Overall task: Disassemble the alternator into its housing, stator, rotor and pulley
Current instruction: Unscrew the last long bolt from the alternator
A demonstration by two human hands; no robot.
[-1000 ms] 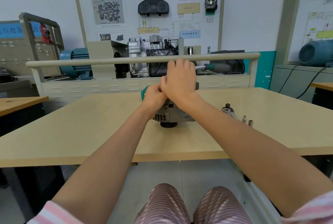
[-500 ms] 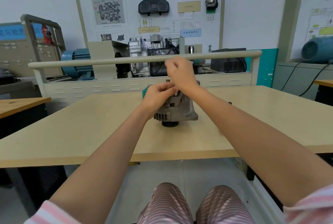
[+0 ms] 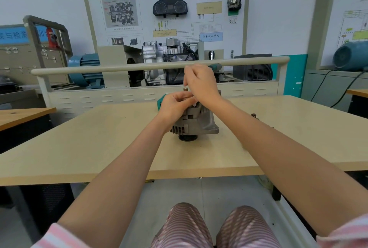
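The grey alternator (image 3: 196, 123) stands on the beige table (image 3: 99, 148) with its dark pulley (image 3: 187, 138) underneath. My left hand (image 3: 175, 106) grips the top of the housing from the left side. My right hand (image 3: 201, 83) is raised just above the alternator, fingers curled and pointing down at a short shaft tip (image 3: 185, 89). It holds a green-handled screwdriver (image 3: 216, 66); only the handle end shows past the knuckles. What the fingertips touch is hidden.
A teal object (image 3: 160, 101) lies on the table behind my left hand. Small loose metal parts (image 3: 253, 115) sit on the table to the right. A cream rail (image 3: 139, 66) and a training bench with an engine unit stand beyond the table's far edge.
My right hand lifted off the top of the alternator and now hovers above it with fingers pointing down. My left hand keeps its grip on the housing.
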